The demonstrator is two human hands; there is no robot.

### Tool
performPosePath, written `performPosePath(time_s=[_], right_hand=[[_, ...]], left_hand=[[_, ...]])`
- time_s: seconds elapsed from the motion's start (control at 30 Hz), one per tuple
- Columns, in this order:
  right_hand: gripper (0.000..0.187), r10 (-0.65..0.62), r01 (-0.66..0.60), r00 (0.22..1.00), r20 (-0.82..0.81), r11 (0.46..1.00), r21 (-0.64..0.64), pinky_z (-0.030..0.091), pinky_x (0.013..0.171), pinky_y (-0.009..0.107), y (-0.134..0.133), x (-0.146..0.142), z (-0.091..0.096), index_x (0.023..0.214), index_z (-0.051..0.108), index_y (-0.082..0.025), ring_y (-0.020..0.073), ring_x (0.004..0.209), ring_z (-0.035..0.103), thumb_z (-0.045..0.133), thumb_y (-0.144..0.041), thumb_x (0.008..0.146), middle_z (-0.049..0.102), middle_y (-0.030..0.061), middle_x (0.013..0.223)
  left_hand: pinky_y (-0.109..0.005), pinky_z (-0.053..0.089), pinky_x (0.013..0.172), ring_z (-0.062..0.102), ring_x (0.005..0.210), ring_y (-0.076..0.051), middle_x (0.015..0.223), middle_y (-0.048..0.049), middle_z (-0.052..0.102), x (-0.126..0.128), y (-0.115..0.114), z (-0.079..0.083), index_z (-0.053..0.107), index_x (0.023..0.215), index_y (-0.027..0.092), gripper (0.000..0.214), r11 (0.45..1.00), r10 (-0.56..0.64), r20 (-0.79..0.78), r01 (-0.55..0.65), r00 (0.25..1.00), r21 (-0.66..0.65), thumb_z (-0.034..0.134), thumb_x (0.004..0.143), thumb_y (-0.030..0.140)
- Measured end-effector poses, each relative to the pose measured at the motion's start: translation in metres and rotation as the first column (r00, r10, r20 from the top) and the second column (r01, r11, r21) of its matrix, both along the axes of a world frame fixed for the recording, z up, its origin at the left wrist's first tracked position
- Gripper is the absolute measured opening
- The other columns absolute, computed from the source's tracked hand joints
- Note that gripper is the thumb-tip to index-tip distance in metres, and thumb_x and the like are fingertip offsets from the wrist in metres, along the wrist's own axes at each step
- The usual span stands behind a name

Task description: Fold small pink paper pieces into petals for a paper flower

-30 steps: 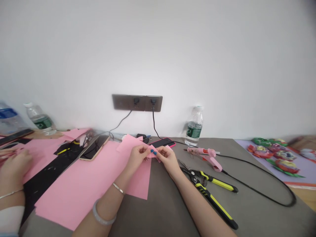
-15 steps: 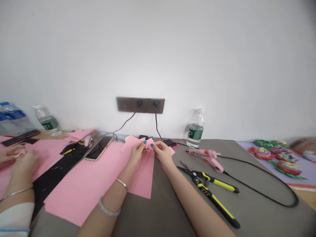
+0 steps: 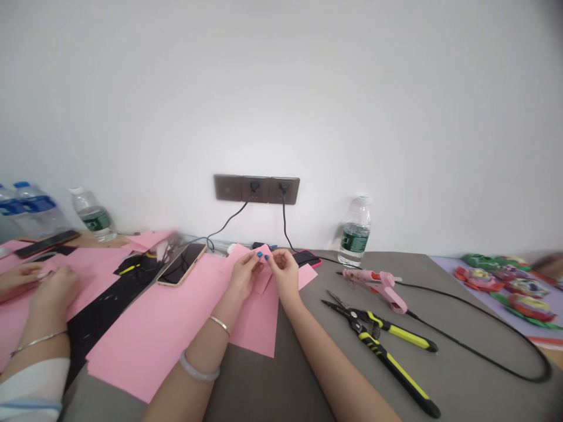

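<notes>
Between both hands, above the table, is a small folded piece of pink paper (image 3: 263,281). My left hand (image 3: 245,272) pinches its left side, thumb and fingers closed. On the other side my right hand (image 3: 284,271) grips it too, the thumb close to the left thumb. The fingers partly hide how the paper is folded. Beneath and to the left lie large pink sheets (image 3: 162,328) on the grey table cover (image 3: 281,392). More small pink pieces lie just behind the hands.
Yellow-black pliers (image 3: 382,346) and a pink glue gun (image 3: 378,285) with a looped cord lie to the right. A water bottle (image 3: 354,233) stands near the wall. A phone (image 3: 182,265) rests left; a co-worker's hands (image 3: 50,290) handle pink paper. Colourful flower crafts (image 3: 514,287) sit far right.
The view has shifted slightly, so the surroundings sit a little further right. My thumbs have come closer together, and the pink piece between them shows a longer part hanging below.
</notes>
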State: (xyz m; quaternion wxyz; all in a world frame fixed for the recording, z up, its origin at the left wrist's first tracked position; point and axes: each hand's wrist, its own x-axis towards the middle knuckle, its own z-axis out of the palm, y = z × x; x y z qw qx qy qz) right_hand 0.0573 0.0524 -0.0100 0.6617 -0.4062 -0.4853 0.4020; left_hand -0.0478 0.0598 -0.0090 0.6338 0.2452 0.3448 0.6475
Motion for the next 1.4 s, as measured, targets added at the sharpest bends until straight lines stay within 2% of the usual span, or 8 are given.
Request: performPosePath(time_s=[0.1, 0.43, 0.6, 0.73, 0.9, 1.1, 1.27, 1.4], right_hand=[[0.023, 0.013, -0.013, 1.000, 0.003, 1.000, 0.016, 0.047, 0.067, 0.030, -0.004, -0.006, 0.000, 0.086, 0.057, -0.021, 0.0179, 0.073, 0.056, 0.069, -0.038, 0.075, 0.060, 0.0026, 0.080], [0.021, 0.043, -0.043, 0.999, 0.005, 0.999, -0.010, 0.044, 0.060, 0.028, -0.009, -0.012, -0.008, 0.071, 0.050, -0.022, 0.0159, 0.062, 0.052, 0.062, -0.037, 0.081, 0.053, -0.0016, 0.065], [0.022, 0.095, -0.095, 0.995, -0.031, 0.995, -0.004, 0.047, 0.066, 0.029, -0.011, -0.008, -0.008, 0.087, 0.061, -0.020, 0.0171, 0.071, 0.056, 0.061, -0.042, 0.080, 0.063, 0.0041, 0.083], [0.028, 0.031, -0.037, 0.993, -0.110, 0.998, -0.049, 0.043, 0.057, 0.027, -0.009, -0.001, -0.010, 0.081, 0.056, -0.021, 0.0138, 0.058, 0.049, 0.054, -0.048, 0.084, 0.058, 0.0018, 0.073], [0.030, 0.020, -0.027, 0.992, -0.121, 0.998, -0.055, 0.039, 0.053, 0.025, -0.009, 0.002, -0.010, 0.074, 0.050, -0.022, 0.0124, 0.054, 0.043, 0.050, -0.049, 0.086, 0.052, -0.0002, 0.067], [0.030, 0.027, -0.032, 0.995, -0.101, 0.998, -0.054, 0.039, 0.052, 0.025, -0.011, 0.000, -0.010, 0.073, 0.050, -0.022, 0.0123, 0.053, 0.042, 0.051, -0.050, 0.085, 0.050, -0.0009, 0.066], [0.030, 0.019, -0.021, 0.998, -0.053, 0.999, -0.039, 0.045, 0.060, 0.028, -0.010, 0.001, -0.006, 0.090, 0.058, -0.021, 0.0157, 0.065, 0.052, 0.066, -0.047, 0.076, 0.058, 0.0020, 0.077], [0.029, 0.056, -0.055, 0.997, 0.050, 0.998, -0.023, 0.046, 0.064, 0.029, -0.006, 0.015, -0.001, 0.077, 0.059, -0.021, 0.0164, 0.066, 0.055, 0.066, -0.049, 0.077, 0.060, 0.0014, 0.073]], left_hand=[[-0.015, 0.051, 0.060, 0.061, 0.060, -0.006, 0.069, 0.0004, 0.068, -0.002, 0.001, -0.001, 0.068, 0.074, 0.013, 0.017, 1.000, -0.008, 0.048, 0.009, 0.999, -0.008, 0.082, 0.064, 0.014], [-0.019, 0.053, 0.057, 0.063, 0.060, -0.010, 0.066, -0.0015, 0.066, 0.002, -0.004, 0.003, 0.064, 0.072, 0.013, 0.015, 0.993, -0.108, 0.140, 0.114, 0.984, -0.038, 0.077, 0.067, 0.008], [-0.013, 0.053, 0.058, 0.063, 0.060, -0.005, 0.073, -0.0001, 0.068, -0.015, 0.010, 0.003, 0.064, 0.077, 0.014, 0.012, 0.993, 0.104, 0.187, -0.091, 0.977, -0.080, 0.067, 0.078, 0.003], [-0.007, 0.050, 0.056, 0.062, 0.061, -0.002, 0.079, 0.0011, 0.069, -0.036, 0.020, 0.003, 0.064, 0.083, 0.015, 0.015, 0.962, 0.272, 0.217, -0.258, 0.937, -0.092, 0.060, 0.084, 0.000], [-0.005, 0.051, 0.058, 0.062, 0.061, -0.002, 0.074, 0.0018, 0.067, -0.058, 0.023, 0.005, 0.061, 0.082, 0.015, 0.020, 0.939, 0.343, 0.226, -0.326, 0.912, -0.108, 0.056, 0.084, -0.004], [-0.008, 0.050, 0.054, 0.062, 0.057, -0.003, 0.071, 0.0010, 0.068, -0.053, 0.021, 0.008, 0.062, 0.079, 0.014, 0.023, 0.960, 0.275, 0.150, -0.265, 0.950, -0.085, 0.055, 0.080, -0.008], [-0.014, 0.053, 0.062, 0.064, 0.060, -0.006, 0.073, -0.0014, 0.070, -0.018, 0.005, 0.008, 0.066, 0.081, 0.011, 0.017, 0.995, 0.100, 0.041, -0.099, 0.994, -0.023, 0.068, 0.071, -0.003], [-0.021, 0.055, 0.071, 0.067, 0.068, -0.011, 0.073, -0.0014, 0.071, 0.009, -0.010, 0.008, 0.067, 0.081, 0.014, 0.025, 0.999, -0.027, -0.037, 0.027, 0.999, 0.019, 0.080, 0.061, 0.006]])
